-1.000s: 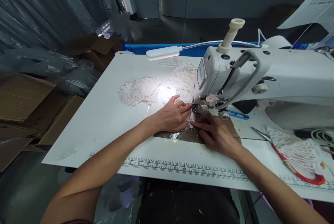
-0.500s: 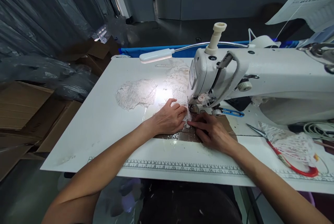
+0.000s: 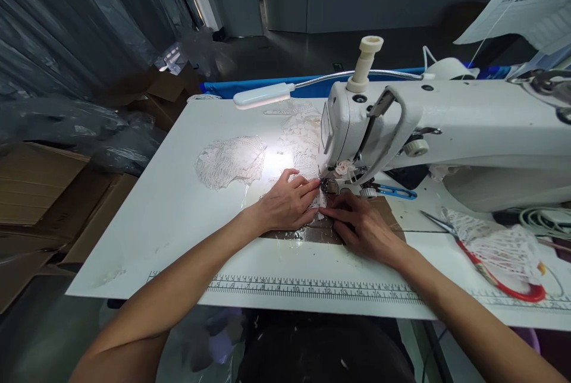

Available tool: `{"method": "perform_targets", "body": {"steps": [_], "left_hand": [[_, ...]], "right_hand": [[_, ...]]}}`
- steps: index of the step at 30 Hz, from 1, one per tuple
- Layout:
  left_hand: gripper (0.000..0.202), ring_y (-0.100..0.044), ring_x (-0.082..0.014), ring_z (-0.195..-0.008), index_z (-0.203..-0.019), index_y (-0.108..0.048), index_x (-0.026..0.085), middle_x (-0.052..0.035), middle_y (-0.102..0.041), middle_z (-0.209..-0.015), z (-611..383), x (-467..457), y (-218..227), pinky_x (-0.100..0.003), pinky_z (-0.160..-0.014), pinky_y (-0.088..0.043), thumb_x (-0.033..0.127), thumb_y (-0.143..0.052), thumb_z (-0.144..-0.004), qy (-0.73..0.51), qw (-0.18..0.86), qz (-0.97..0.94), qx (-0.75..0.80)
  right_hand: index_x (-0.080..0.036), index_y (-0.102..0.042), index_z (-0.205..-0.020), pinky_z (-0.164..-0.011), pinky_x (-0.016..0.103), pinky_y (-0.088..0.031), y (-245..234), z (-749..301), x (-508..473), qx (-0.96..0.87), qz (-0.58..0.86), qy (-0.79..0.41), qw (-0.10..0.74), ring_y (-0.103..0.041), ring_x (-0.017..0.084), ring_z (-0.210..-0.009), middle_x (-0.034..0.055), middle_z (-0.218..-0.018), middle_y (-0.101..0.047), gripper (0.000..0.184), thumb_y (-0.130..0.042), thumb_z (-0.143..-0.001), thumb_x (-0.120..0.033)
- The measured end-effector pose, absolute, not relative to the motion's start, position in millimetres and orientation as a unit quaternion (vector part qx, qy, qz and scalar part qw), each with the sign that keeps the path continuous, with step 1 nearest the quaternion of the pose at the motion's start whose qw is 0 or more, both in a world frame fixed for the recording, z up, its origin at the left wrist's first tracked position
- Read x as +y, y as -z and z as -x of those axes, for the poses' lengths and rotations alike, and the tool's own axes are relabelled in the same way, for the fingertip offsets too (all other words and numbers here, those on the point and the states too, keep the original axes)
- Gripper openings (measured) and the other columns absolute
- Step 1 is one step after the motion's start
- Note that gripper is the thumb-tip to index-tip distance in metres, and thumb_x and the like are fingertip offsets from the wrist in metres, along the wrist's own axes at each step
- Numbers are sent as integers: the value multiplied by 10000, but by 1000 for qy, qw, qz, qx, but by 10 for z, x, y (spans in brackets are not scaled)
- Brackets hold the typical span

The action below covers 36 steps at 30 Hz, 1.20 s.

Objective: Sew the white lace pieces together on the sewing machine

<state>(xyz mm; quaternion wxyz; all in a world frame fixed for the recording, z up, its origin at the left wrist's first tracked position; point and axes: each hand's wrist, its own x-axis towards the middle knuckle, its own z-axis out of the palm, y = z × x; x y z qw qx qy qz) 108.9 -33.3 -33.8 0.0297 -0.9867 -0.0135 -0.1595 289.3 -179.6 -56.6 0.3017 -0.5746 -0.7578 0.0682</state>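
- White lace [image 3: 322,198] lies at the sewing machine's [image 3: 375,127] needle end, between both hands.
- Left hand [image 3: 289,200] — fingers slightly apart, flat on it.
- Right hand [image 3: 360,225] — index at its edge; cannot tell whether it pinches.
- Hands have barely shifted, so the lace stays steadied.

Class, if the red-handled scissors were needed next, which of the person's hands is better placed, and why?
Probably the right hand: it is nearer the scissors, which lie off to its right, whereas the left hand rests on lace, farther away.
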Motion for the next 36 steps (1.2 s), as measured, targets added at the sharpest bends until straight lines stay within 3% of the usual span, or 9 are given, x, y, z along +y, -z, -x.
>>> {"method": "perform_targets", "body": {"steps": [11,19,23,36], "left_hand": [[377,-576,-263,-1051,-1188,-572,97,-153,-577,-1290,-1074,-323,334,-556,-1050,-334,350,-419,-954,154,42,987,-11],[267,-612,-183,-901,-1051,-629,125,-101,-660,-1103,-1091,-370,306,-462,-1030,-398,253,-411,-965,169,47,984,15],[259,-613,-175,-885,-1003,-647,146,-88,-659,-1121,-1085,-372,320,-455,-1024,-402,258,-417,-964,174,35,984,8],[271,-606,-197,-929,-1101,-624,150,-88,-627,-1188,-1085,-320,320,-476,-1031,-394,285,-427,-971,170,27,985,-1]], "right_hand": [[-259,-670,-1188,-850,447,-510,577,-2880,-1804,-749,578,-81,314,-587,233,-961,98,-1048,-598,342,-505,-896,-194],[-238,-670,-1175,-862,451,-509,547,-2888,-1816,-757,566,-83,316,-569,238,-1001,108,-1067,-591,319,-491,-914,-205],[-243,-667,-1179,-826,444,-513,549,-2893,-1817,-763,563,-67,309,-574,227,-947,103,-1064,-586,340,-491,-898,-169],[-200,-657,-1178,-783,422,-518,502,-2874,-1788,-771,572,-44,276,-588,231,-904,126,-1033,-585,336,-474,-899,-160]]}}
